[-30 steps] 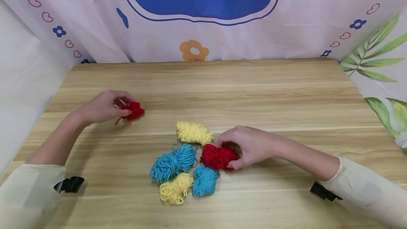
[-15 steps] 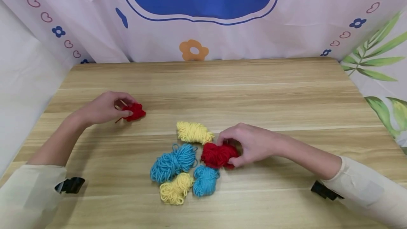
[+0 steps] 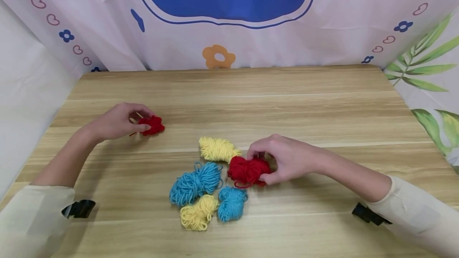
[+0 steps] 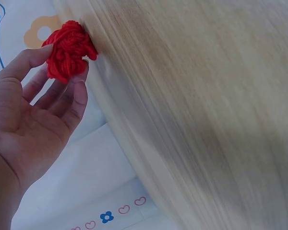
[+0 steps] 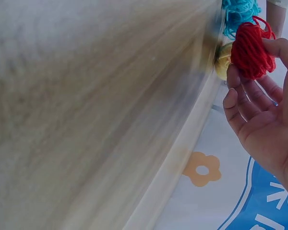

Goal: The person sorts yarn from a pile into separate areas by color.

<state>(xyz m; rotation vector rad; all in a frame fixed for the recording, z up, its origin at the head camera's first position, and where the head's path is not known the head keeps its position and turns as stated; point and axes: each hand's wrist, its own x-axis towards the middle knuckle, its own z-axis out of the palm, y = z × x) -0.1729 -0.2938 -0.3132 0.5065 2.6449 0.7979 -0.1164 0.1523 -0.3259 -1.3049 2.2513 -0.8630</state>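
At the left of the table, my left hand point(image 3: 120, 122) pinches a small red yarn bundle point(image 3: 153, 126) between thumb and fingers; the left wrist view shows the same red bundle point(image 4: 68, 51) at the fingertips. My right hand point(image 3: 287, 158) grips a larger red yarn skein point(image 3: 248, 170) near the middle, thumb on the near side. In the right wrist view its looped strands point(image 5: 252, 50) show between thumb and fingers. Beside that skein lie a yellow skein point(image 3: 218, 149) behind, a large blue one point(image 3: 196, 183) to the left, and a small blue one point(image 3: 232, 203) in front.
Another yellow skein point(image 3: 199, 212) lies at the front of the group, close to both blue ones. The wood-grain table point(image 3: 305, 106) ends at the back against a printed cloth point(image 3: 287, 47). A leaf-patterned cloth point(image 3: 426, 63) hangs at the right.
My right hand has moved slightly back and right with the larger red skein, opening a gap from the small blue one. The left hand and its red bundle have barely shifted.
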